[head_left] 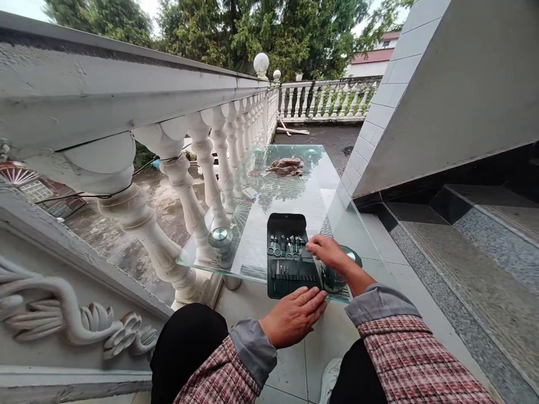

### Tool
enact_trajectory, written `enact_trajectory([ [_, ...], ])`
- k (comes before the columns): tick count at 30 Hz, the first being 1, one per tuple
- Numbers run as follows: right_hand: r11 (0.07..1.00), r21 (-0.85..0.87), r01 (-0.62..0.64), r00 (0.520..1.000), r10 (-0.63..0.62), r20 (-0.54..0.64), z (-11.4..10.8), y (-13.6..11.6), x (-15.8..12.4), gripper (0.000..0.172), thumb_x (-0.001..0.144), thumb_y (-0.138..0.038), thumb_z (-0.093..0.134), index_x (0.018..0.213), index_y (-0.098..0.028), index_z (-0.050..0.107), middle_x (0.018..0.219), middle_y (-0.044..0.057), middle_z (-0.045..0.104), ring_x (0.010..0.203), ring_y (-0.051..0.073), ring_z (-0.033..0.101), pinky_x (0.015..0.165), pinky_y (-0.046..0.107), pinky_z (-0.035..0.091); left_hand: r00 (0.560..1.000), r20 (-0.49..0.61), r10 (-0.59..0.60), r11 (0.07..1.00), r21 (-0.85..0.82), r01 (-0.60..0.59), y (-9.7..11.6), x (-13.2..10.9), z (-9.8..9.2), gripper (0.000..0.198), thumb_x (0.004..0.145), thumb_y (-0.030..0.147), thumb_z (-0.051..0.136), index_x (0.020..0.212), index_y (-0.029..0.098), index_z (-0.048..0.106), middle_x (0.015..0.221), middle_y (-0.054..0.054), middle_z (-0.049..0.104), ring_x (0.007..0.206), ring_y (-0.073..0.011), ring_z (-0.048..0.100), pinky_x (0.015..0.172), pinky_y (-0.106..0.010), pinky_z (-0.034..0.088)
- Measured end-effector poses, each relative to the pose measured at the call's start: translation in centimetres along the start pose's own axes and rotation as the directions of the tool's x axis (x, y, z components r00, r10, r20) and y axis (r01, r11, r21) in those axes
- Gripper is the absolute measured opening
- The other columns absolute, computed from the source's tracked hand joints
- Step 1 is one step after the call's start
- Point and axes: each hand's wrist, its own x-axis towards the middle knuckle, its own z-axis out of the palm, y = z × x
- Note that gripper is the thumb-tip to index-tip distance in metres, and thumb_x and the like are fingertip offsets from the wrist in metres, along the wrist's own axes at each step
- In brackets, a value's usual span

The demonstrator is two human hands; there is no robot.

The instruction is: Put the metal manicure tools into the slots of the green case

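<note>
While the right hand (328,251) bends in over the black tool case (286,223), the left hand (295,317) lies at its near edge.
The right fingers are drawn in, though whether they pinch anything I can't tell; the left ones stretch out flat. Small scissors (274,247) sit inside the case, on the glass table (252,255), a crumpled cloth (286,167) beyond. Looks like tool-handling; such slim pieces call for a light pinch.

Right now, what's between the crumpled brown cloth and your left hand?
An open black rectangular tool case lies on the clear glass tabletop, in the head view.
</note>
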Motion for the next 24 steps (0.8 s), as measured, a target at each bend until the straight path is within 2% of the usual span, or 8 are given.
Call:
enact_trajectory([
  [3, 0.997, 0.068, -0.023, 0.999, 0.026, -0.034, -1.6, 1.0, -0.6, 0.024, 0.082, -0.026, 0.036, 0.074, -0.016, 0.056, 0.075, 0.005, 0.066, 0.058, 0.010, 0.053, 0.056, 0.021, 0.043, 1.000, -0.010, 0.003, 1.000, 0.012, -0.003, 0.0, 0.0, 0.0, 0.059, 0.089, 0.035, 0.051, 0.138, 0.008, 0.031, 0.150, -0.012, 0.018, 0.138, -0.0236, 0.016, 0.113, -0.037, 0.016],
  [6, 0.998, 0.063, -0.021, 0.998, 0.024, -0.051, -1.8, 1.2, -1.2, 0.023, 0.081, -0.030, 0.040, 0.072, -0.016, 0.057, 0.070, 0.004, 0.065, 0.058, 0.011, 0.054, 0.055, 0.022, 0.043, 1.000, -0.015, 0.002, 1.000, 0.011, -0.001, 0.0, 0.1, 0.0, 0.061, 0.088, 0.035, 0.053, 0.138, 0.008, 0.031, 0.150, -0.012, 0.019, 0.138, -0.0237, 0.016, 0.113, -0.037, 0.017],
  [11, 0.997, -0.064, 0.052, 0.998, -0.054, -0.026, 0.7, -0.8, -1.7, 0.024, 0.077, -0.038, 0.050, 0.068, -0.019, 0.060, 0.073, 0.003, 0.065, 0.071, 0.015, 0.056, 0.065, 0.025, 0.040, 1.000, -0.025, 0.002, 1.000, 0.004, -0.001, 0.0, 0.2, 0.1, 0.061, 0.088, 0.035, 0.054, 0.137, 0.007, 0.032, 0.149, -0.012, 0.023, 0.138, -0.0245, 0.019, 0.113, -0.038, 0.018],
  [14, 0.987, -0.152, 0.052, 0.999, -0.051, 0.013, 2.6, -2.4, -1.8, 0.027, 0.074, -0.042, 0.056, 0.059, -0.019, 0.059, 0.068, 0.004, 0.063, 0.070, 0.017, 0.056, 0.063, 0.026, 0.036, 0.999, -0.036, 0.009, 1.000, -0.003, -0.009, -0.1, 0.2, 0.3, 0.061, 0.088, 0.035, 0.053, 0.137, 0.007, 0.032, 0.149, -0.012, 0.023, 0.138, -0.0250, 0.018, 0.113, -0.038, 0.019],
  [18, 0.975, -0.222, 0.019, 0.999, -0.012, 0.033, 4.1, -3.7, -1.6, 0.022, 0.070, -0.036, 0.061, 0.055, -0.019, 0.060, 0.065, 0.005, 0.063, 0.067, 0.017, 0.057, 0.059, 0.025, 0.033, 0.999, -0.033, 0.024, 1.000, -0.003, -0.024, -0.2, 0.3, 0.6, 0.063, 0.088, 0.036, 0.053, 0.138, 0.007, 0.030, 0.149, -0.013, 0.023, 0.138, -0.0260, 0.016, 0.113, -0.039, 0.018],
  [21, 0.973, -0.231, -0.010, 1.000, 0.009, -0.004, 3.3, -3.5, -1.1, 0.023, 0.075, -0.036, 0.054, 0.063, -0.020, 0.064, 0.070, 0.004, 0.066, 0.069, 0.015, 0.057, 0.058, 0.023, 0.033, 1.000, -0.019, 0.017, 1.000, -0.002, -0.017, -0.1, 0.3, 0.5, 0.061, 0.089, 0.035, 0.052, 0.139, 0.007, 0.030, 0.149, -0.012, 0.022, 0.138, -0.0254, 0.015, 0.113, -0.039, 0.017],
  [24, 0.971, -0.231, -0.059, 0.996, 0.041, -0.081, 1.1, -2.1, -0.6, 0.033, 0.082, -0.039, 0.041, 0.075, -0.020, 0.067, 0.079, 0.004, 0.068, 0.073, 0.014, 0.057, 0.058, 0.022, 0.034, 1.000, -0.007, 0.003, 1.000, 0.005, -0.003, 0.0, 0.2, 0.3, 0.059, 0.090, 0.035, 0.049, 0.138, 0.008, 0.030, 0.150, -0.012, 0.019, 0.138, -0.0243, 0.016, 0.113, -0.038, 0.017],
])
